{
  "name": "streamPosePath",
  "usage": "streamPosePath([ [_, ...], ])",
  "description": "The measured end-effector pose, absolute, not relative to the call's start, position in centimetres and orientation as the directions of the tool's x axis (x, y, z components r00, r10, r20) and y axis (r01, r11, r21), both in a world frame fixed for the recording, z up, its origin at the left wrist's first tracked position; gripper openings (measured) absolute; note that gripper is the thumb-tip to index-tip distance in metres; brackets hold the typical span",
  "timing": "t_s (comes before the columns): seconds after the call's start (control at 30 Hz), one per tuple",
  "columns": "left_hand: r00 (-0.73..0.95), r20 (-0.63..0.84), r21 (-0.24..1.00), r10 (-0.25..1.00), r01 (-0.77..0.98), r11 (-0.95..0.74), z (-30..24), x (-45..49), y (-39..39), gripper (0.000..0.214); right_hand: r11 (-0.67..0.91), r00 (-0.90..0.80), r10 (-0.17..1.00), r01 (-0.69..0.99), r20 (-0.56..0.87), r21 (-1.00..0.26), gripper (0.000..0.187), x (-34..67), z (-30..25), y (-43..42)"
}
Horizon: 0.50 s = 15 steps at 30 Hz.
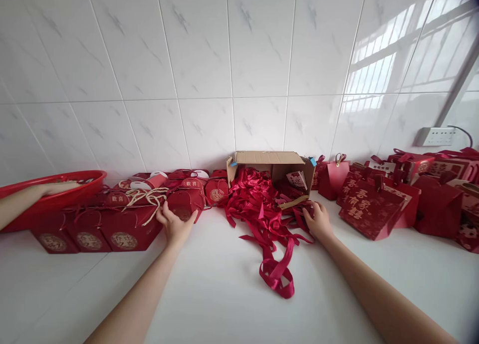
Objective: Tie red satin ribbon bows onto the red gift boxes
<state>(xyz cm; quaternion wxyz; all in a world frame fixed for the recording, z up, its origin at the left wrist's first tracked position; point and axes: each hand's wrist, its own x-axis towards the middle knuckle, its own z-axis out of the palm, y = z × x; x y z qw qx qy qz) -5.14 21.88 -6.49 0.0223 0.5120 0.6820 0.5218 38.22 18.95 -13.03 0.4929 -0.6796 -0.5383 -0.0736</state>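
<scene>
My left hand (173, 223) rests against a small red gift box (185, 202) with its fingers spread around the box's front, beside a gold cord (146, 199). My right hand (317, 220) reaches into a heap of dark red ribbons (262, 209) spilling from an open cardboard box (270, 165) lying on its side; its fingers curl among the ribbons at the heap's right edge. One ribbon loop (277, 275) trails toward me on the white counter (224, 289).
Rows of red gift boxes (123, 231) line the wall at left, and larger red gift bags (368, 209) at right. Another person's arm (22, 199) reaches into a red plastic basin (56, 196) at far left. A wall socket (436, 136) sits at right.
</scene>
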Motion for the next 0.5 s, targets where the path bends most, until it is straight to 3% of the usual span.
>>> streamPosePath([
  [0.1, -0.383, 0.577, 0.637, 0.721, 0.763, -0.104, -6.3, -4.9, 21.2, 0.106, 0.074, 0.395, 0.659, 0.813, 0.640, -0.578, 0.034, 38.1, -13.0, 18.8],
  [0.2, -0.159, 0.601, 0.482, 0.783, 0.854, -0.196, -6.3, -4.1, 19.8, 0.089, 0.102, 0.353, 0.671, 0.827, 0.652, -0.552, 0.034, 37.8, -13.0, 18.6],
  [0.33, 0.171, 0.550, 0.365, 0.817, 0.831, -0.420, -6.3, -2.0, 17.3, 0.081, 0.128, 0.323, 0.682, 0.831, 0.656, -0.542, 0.035, 37.5, -12.9, 18.2],
  [0.43, 0.571, 0.488, 0.204, 0.660, 0.660, -0.723, -5.9, -0.1, 15.5, 0.068, 0.126, 0.338, 0.681, 0.819, 0.649, -0.559, 0.037, 37.6, -13.0, 18.1],
  [0.5, 0.657, 0.508, 0.111, 0.558, 0.592, -0.798, -5.4, 0.8, 14.6, 0.059, 0.122, 0.354, 0.679, 0.810, 0.644, -0.573, 0.037, 37.8, -13.0, 18.1],
])
